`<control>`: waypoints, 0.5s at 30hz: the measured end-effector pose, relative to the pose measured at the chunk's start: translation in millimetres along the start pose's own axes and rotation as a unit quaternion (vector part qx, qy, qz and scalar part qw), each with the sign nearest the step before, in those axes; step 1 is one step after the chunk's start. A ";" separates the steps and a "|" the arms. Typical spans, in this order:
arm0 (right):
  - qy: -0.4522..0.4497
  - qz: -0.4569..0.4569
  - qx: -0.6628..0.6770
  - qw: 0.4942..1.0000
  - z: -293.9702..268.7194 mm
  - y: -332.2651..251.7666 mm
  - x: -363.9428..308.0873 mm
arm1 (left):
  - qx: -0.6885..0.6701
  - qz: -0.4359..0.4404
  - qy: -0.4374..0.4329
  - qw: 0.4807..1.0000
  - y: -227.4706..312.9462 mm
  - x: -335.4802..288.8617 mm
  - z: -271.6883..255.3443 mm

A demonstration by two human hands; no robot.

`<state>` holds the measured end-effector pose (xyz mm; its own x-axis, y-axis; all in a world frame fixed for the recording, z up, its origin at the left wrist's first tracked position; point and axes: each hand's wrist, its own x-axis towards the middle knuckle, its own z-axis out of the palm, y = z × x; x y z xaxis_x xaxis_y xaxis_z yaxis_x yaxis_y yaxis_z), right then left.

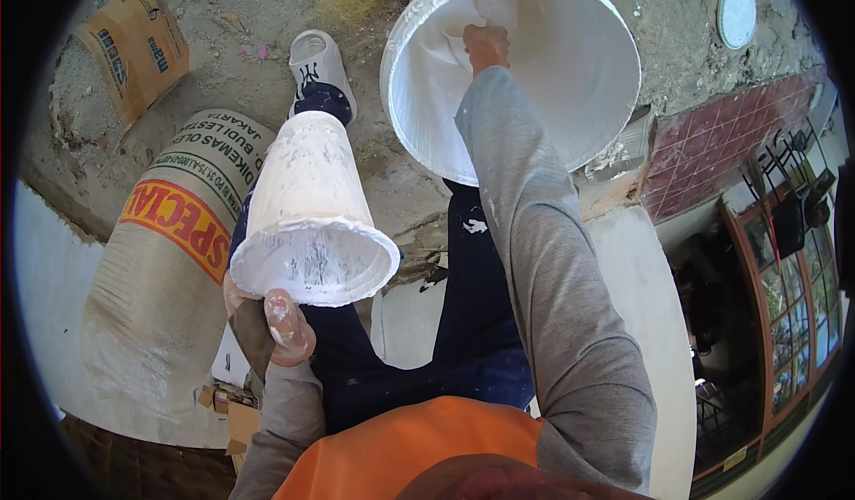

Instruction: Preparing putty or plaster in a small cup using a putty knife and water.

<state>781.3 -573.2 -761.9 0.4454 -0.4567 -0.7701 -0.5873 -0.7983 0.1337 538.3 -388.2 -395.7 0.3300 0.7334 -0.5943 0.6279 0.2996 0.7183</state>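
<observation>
My left hand (289, 326) grips the rim of a white plaster-smeared bucket (307, 175), its thumb on the outer edge. The bucket lies tilted over my left leg, mouth toward me and base toward my foot. My right hand (487, 48) reaches inside a large white tub (583, 64), closed in a fist. What the fist holds, if anything, is hidden. White, uneven material coats the tub's inner wall near that hand. The tub's mouth is tipped toward me, beyond my right knee.
A bulging woven sack (169, 268) with a red and yellow band lies at left. Beyond it rests a brown paper bag piece (138, 50). My left shoe (321, 68) stands on rough cement ground. A round white lid (736, 13) and red tiles (721, 135) are at right.
</observation>
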 end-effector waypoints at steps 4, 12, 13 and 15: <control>0.007 -0.027 0.028 0.999 4.8 -11.6 9.2 | -0.082 -0.081 0.031 0.993 -9.5 -4.4 -10.7; 0.070 -0.094 0.102 0.988 29.2 -39.3 3.3 | -0.016 -0.100 0.050 0.994 -15.2 -8.9 -20.8; 0.057 -0.118 0.130 0.983 34.8 -43.4 2.7 | -0.033 -0.109 0.066 0.991 -14.8 -8.4 -21.3; 0.071 -0.171 0.199 0.962 43.8 -47.7 2.0 | 0.011 -0.089 0.047 0.995 -10.8 -7.3 -24.1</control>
<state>780.6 -518.8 -797.2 0.7301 -0.2658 -0.6295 -0.5894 -0.7110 -0.3834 512.1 -382.0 -390.4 0.1453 0.7238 -0.6745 0.6858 0.4177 0.5960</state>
